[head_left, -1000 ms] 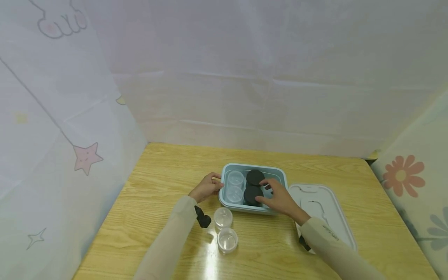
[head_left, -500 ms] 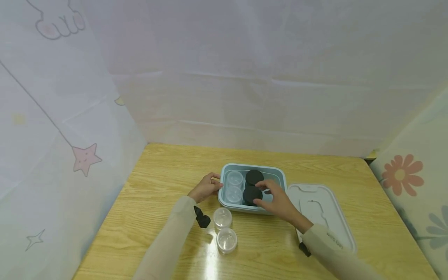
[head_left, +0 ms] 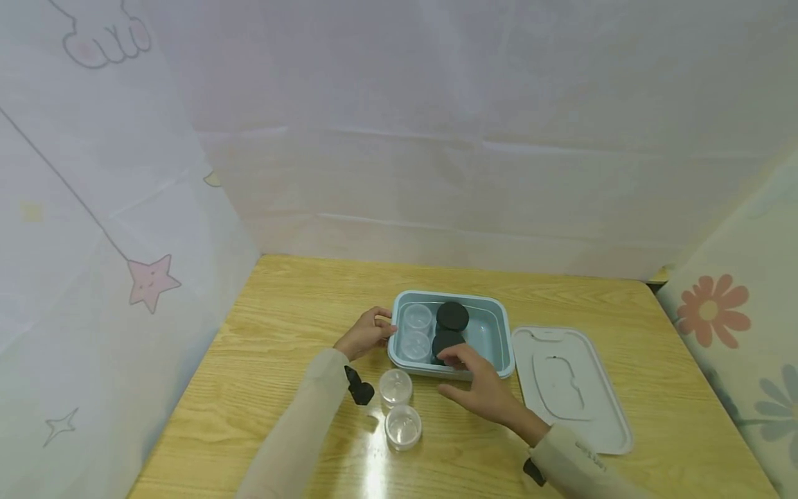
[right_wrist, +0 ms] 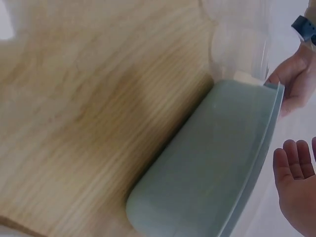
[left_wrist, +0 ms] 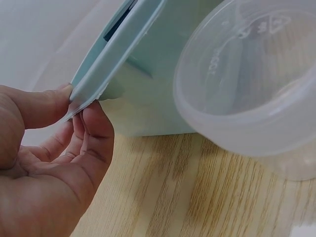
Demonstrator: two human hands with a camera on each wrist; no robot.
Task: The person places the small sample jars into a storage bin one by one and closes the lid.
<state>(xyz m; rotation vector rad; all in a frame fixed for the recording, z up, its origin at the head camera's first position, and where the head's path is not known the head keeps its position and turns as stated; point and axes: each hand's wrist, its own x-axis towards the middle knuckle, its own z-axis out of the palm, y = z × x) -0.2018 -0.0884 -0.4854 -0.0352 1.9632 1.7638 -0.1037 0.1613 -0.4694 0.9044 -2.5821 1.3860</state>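
Observation:
A light blue plastic bin (head_left: 485,334) stands on the wooden table. In the left wrist view, my left hand (left_wrist: 59,163) pinches its rim between thumb and fingers, at the bin's left end. Inside sit two clear round tubs (head_left: 416,317) at the left, with two black round pieces (head_left: 452,316) beside them. My right hand (head_left: 483,388) hovers at the front rim, holding nothing, its fingers apart from the thumb. Its fingertips overlap the nearer black piece (head_left: 444,340) in the head view. In the right wrist view, the bin's outer wall (right_wrist: 197,168) lies beside that hand.
Two clear tubs, one (head_left: 395,388) behind the other (head_left: 402,427), stand on the table in front of the bin, near my left forearm. A white lid (head_left: 601,409) with a moulded groove lies to the bin's right. Patterned sheets (head_left: 436,173) enclose the back and sides.
My right hand has drawn back from the nearer black piece toward the front of the bin. That black piece stays in the bin. My left hand keeps its place on the rim.

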